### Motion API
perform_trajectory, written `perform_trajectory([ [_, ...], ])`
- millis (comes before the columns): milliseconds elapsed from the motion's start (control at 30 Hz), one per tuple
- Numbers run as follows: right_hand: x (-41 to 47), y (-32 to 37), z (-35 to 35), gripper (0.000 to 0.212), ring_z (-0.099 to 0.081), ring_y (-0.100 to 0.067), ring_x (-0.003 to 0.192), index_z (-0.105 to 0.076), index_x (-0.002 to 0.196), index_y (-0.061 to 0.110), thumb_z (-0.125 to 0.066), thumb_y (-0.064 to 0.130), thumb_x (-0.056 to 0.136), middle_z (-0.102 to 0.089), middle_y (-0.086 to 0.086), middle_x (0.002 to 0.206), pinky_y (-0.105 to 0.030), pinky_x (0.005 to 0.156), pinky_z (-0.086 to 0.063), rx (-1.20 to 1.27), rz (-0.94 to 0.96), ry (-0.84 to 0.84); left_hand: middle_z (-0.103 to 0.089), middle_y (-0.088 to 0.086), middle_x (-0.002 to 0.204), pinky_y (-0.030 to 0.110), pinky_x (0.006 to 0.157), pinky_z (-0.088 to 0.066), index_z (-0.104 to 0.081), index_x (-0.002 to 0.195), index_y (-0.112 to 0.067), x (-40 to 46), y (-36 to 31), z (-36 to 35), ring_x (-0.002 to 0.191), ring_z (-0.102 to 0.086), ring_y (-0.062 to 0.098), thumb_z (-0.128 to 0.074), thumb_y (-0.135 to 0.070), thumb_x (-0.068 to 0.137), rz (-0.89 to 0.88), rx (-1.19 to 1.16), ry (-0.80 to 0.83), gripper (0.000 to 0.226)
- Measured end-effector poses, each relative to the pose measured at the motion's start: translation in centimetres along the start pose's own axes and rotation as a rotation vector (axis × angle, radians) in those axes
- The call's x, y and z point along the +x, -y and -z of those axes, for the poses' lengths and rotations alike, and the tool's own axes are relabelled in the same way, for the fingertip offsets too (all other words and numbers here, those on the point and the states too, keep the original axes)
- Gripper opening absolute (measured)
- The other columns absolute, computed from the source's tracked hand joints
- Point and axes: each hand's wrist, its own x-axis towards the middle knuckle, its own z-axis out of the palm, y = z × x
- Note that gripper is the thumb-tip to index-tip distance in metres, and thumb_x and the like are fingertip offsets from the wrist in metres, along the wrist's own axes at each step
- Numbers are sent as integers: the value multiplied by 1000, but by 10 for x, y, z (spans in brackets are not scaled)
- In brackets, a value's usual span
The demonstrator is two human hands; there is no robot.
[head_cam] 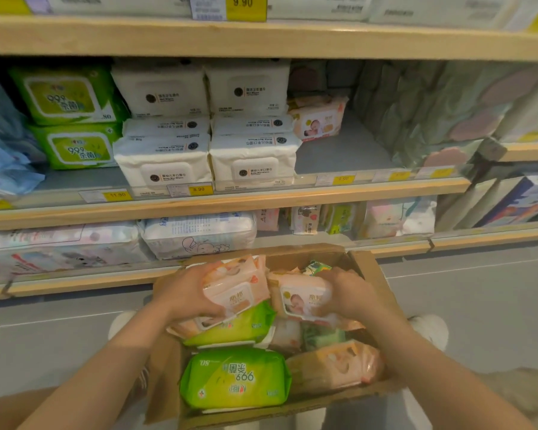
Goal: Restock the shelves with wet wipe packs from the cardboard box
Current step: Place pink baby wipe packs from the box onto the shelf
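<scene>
Both hands are down in the open cardboard box [371, 276], each closed around its own peach baby-wipe pack: the left hand [184, 293] wraps the near edge of the left pack [236, 285], which is tilted up out of the pile, and the right hand [348, 294] covers the right end of the right pack [302, 301], which lies flatter among the others. Taking one per hand probably halves the trips to the shelf. The box also holds green packs [235, 378] and more peach ones, loosely heaped. On the middle shelf [230, 203], a single matching peach pack [319, 119] stands beside the white packs [252, 162], with bare shelf to its right and in front of it, which looks like the slot these two are meant to fill.
</scene>
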Motion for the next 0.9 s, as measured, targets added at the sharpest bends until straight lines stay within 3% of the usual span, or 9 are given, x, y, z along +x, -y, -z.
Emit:
perform_trajectory([
  [133,-11,-14,48,74,-50,-21,106,-47,128,39,-76,53,62,-57,8,117,-33,80,-44,-48,31,-150,-53,-17,129,35,88,-48,-36,136,-45,11,-30,29,111,-52,10,-79,-59,42,-68,-59,-27,104],
  [333,-13,-26,120,68,-45,-18,110,-49,127,38,-72,59,66,-53,11,118,-32,77,-41,-71,76,-398,-51,-15,132,33,87,-46,-36,139,-41,34,-78,96,114,-51,12,-73,-66,46,-217,50,-210,103],
  [500,19,-33,180,67,-45,-24,109,-51,128,32,-77,45,68,-53,6,121,-34,81,-41,-105,151,-589,-52,-12,129,33,84,-45,-37,139,-40,67,-97,133,110,-52,14,-59,-73,40,-264,120,-346,106],
  [700,67,-50,237,67,-48,-25,114,-55,124,31,-80,46,64,-56,7,123,-46,89,-46,-97,326,-568,-11,-7,156,41,96,-43,-33,138,-45,109,-108,149,131,-39,22,-57,-77,34,-228,189,-281,112],
  [767,75,-56,248,66,-49,-25,112,-56,122,29,-81,44,64,-57,6,122,-46,89,-46,-135,415,-570,-26,-5,151,41,98,-42,-32,138,-44,123,-103,146,132,-38,22,-61,-75,34,-227,165,-236,112],
  [833,79,-57,255,66,-49,-26,112,-55,121,30,-82,45,63,-56,6,122,-47,89,-46,-123,456,-615,-42,-9,135,41,97,-43,-34,137,-43,132,-95,141,120,-46,19,-68,-72,34,-222,79,-213,111],
  [900,82,-56,257,66,-47,-25,111,-55,122,29,-83,42,64,-56,5,123,-46,88,-45,-46,417,-672,-45,-12,131,42,96,-44,-34,136,-44,136,-91,139,113,-47,15,-72,-71,34,-213,35,-208,112],
])
